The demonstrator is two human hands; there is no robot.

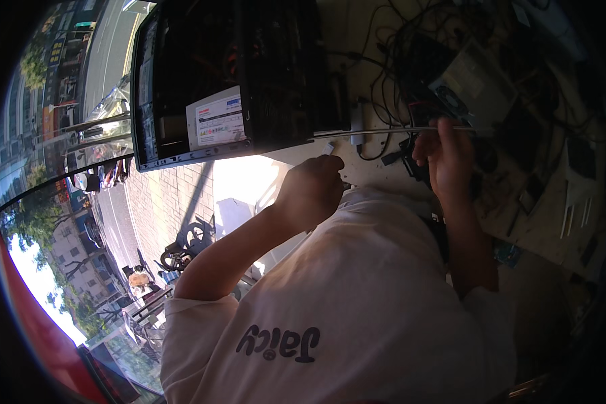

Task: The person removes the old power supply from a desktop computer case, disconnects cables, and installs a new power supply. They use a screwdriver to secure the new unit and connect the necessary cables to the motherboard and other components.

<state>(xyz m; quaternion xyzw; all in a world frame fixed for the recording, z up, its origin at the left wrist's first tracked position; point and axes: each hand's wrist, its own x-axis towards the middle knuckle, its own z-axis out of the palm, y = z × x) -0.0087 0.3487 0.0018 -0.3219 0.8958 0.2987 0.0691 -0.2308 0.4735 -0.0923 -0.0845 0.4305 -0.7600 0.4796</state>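
A black computer case (283,87) with an open side stands upright at the upper middle, a white label (217,121) on a part inside it. Beside its near right corner is my left hand (313,192), its fingers curled closed; a small pale thing shows at the fingertips, too small to name. My right hand (448,161) is raised further right, its fingers closed around a long thin grey strip (384,130). That strip runs sideways from the case's near edge past my right fingers. Whether it is a rod or a panel seen edge-on, I cannot tell.
Tangled black cables (384,74) lie on the pale worktop (394,176). A metal box with a fan (475,84) sits among them, in shadow at the right. A small circuit board (507,254) lies lower right. At the left, sunlit paving (161,195) and a bicycle (194,237) show.
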